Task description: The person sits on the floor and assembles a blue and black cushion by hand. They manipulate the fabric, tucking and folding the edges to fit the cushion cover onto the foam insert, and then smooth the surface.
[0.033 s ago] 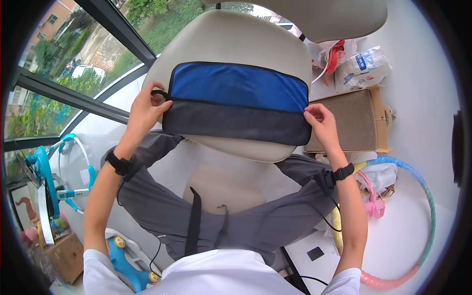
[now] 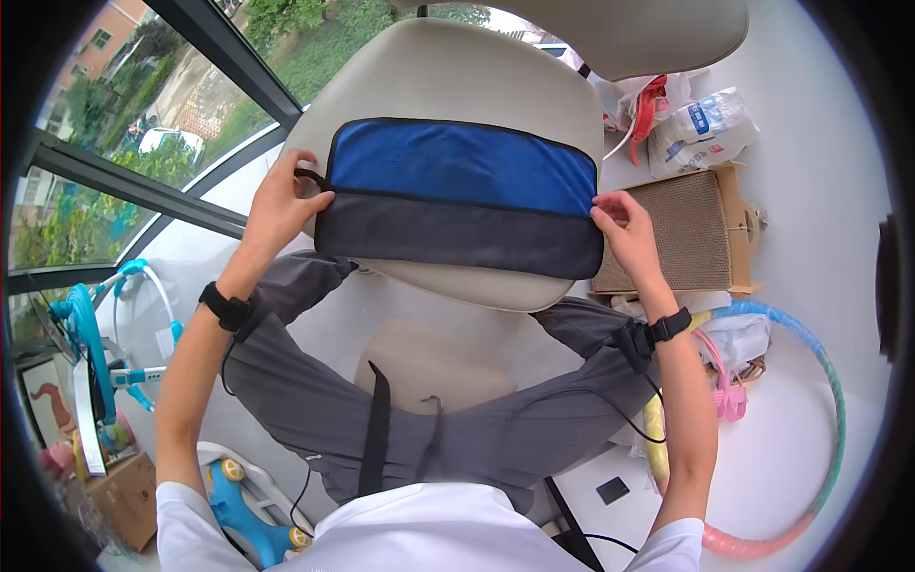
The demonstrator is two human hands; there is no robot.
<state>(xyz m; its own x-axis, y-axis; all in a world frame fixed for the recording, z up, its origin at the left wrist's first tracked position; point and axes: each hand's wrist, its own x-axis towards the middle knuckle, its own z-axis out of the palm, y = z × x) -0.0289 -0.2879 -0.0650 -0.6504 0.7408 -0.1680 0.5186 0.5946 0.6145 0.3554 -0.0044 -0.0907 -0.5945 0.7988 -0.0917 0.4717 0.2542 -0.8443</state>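
A flat, folded fabric piece (image 2: 457, 234), blue above and dark grey below with black edging, lies across the beige chair seat (image 2: 448, 71). From its left edge a short black strap (image 2: 311, 177) runs into the curled fingers of my left hand (image 2: 281, 205), whose thumb touches the edge by the seam. At the opposite end, my right hand (image 2: 627, 234) pinches the right edge where blue meets grey. Both wrists wear black bands. Below the seat are my legs in grey trousers (image 2: 295, 381).
Windows fill the upper left. On the right stand a cardboard box with a corrugated pad (image 2: 677, 234), a white bag (image 2: 705, 133) and a colourful hoop (image 2: 839, 419). Blue-and-white frame parts (image 2: 86, 353), a brown carton (image 2: 124, 496) and a blue wheeled toy (image 2: 238, 515) are left.
My left hand has shifted very slightly, drawing the black strap a little straighter. The fingers of my right hand have moved up a touch along the edge. The fabric lies as before.
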